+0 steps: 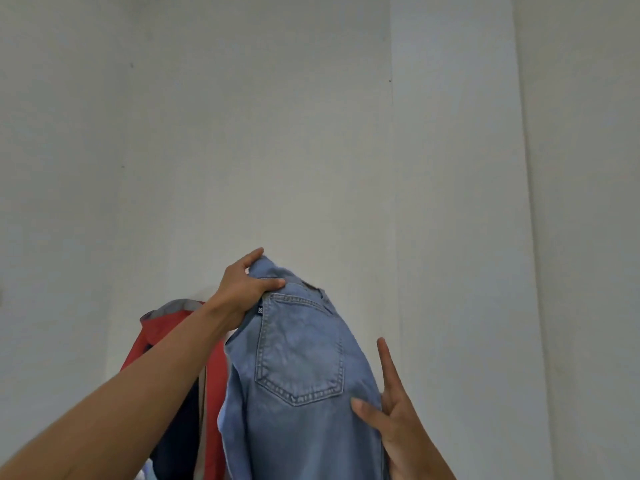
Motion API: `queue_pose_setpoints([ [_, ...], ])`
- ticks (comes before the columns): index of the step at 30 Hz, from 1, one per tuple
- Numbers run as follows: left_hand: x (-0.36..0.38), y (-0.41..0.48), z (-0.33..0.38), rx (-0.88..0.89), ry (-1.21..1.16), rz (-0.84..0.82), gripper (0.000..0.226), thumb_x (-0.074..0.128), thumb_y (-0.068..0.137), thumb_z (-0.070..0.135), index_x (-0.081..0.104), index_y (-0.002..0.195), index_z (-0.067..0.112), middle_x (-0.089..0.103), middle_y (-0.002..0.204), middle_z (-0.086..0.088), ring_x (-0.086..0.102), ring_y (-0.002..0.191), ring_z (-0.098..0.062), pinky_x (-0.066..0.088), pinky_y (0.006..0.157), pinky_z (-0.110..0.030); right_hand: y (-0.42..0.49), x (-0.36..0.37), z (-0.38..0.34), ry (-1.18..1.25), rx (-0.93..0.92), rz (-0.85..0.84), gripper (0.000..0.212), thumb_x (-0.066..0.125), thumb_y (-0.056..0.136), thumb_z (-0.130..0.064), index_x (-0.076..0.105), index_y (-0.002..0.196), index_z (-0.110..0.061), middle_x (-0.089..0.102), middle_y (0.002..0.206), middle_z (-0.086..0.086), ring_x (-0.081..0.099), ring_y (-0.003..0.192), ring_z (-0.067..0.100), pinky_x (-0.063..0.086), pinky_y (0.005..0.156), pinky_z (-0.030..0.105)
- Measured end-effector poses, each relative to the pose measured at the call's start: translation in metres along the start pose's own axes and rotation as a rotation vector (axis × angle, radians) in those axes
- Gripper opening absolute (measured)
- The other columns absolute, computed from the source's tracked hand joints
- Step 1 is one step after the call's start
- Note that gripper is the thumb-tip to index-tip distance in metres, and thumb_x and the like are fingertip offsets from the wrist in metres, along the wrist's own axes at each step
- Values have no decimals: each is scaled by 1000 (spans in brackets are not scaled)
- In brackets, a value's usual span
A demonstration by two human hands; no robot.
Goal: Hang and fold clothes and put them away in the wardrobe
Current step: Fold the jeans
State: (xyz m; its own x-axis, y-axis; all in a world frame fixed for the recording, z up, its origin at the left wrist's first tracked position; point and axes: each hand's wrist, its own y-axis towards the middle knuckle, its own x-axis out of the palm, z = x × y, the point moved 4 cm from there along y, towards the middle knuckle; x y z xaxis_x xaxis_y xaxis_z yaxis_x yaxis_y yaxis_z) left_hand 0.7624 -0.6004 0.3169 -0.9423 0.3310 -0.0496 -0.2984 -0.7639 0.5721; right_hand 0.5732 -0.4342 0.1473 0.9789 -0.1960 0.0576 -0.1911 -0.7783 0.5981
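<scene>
"Blue denim, entry 1: where are the jeans [301, 431]?" asks the checker.

"Held up in front of the pale wall [277, 133]," the recorder notes. "The back pocket [301, 348] faces the camera. The legs run down from the pocket and out of frame."

"Left hand [242, 292]?"

"Just above and left of the pocket, at the waistband. Its fingers curl over the top edge and the thumb lies across the front, so it grips the denim."

"Right hand [398, 424]?"

"Just below and right of the pocket, at the jeans' side edge. The thumb [363, 410] presses on the denim. The fingers that show are straight, slightly spread and pointing up. Whether any finger sits behind the cloth: cannot tell."

"Other items?"

"A red garment [162, 330] with a grey collar, left of the pocket and partly behind the left forearm [138, 386]. Dark navy fabric shows lower down on it. A small dark tab [260, 310] touches the pocket's upper left corner."
</scene>
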Motion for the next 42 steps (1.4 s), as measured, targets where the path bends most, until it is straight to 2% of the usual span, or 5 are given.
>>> queue_pose_setpoints([
  [8,-18,-29,-28,-455,-245,-171,104,59,88,64,2,157,10,18,161,-21,67,101,-32,56,87,-44,36,19,-47,468,61,134,38,60,86,-1,65,123,-9,72,109,19,72,91,30,60,80,39],
  [16,6,-96,-71,-336,-541,-119,41,58,94,17,51,54,14,49,46,2,41,40,-10,36,42,-20,87,20,-81,411,60,153,43,51,97,1,59,134,-20,72,115,16,71,101,30,61,82,39],
  [22,19,-100,-99,-512,-695,-282,115,51,54,96,65,129,10,59,127,-19,58,112,-38,47,103,-54,100,9,-93,371,2,275,51,54,95,4,55,139,-21,70,120,15,69,107,31,59,87,40],
  [28,26,-103,-77,-280,-576,-345,53,59,89,50,52,138,29,67,128,-9,69,108,-27,59,79,-39,95,4,-93,301,3,301,58,56,93,5,48,144,-22,65,125,14,70,104,28,59,89,42],
  [42,-7,-82,-26,72,-251,-106,98,76,84,24,11,140,73,19,161,17,33,144,-15,46,106,-34,89,-20,-104,1,215,184,48,51,98,-5,50,142,-26,61,125,10,66,104,29,59,73,36],
])
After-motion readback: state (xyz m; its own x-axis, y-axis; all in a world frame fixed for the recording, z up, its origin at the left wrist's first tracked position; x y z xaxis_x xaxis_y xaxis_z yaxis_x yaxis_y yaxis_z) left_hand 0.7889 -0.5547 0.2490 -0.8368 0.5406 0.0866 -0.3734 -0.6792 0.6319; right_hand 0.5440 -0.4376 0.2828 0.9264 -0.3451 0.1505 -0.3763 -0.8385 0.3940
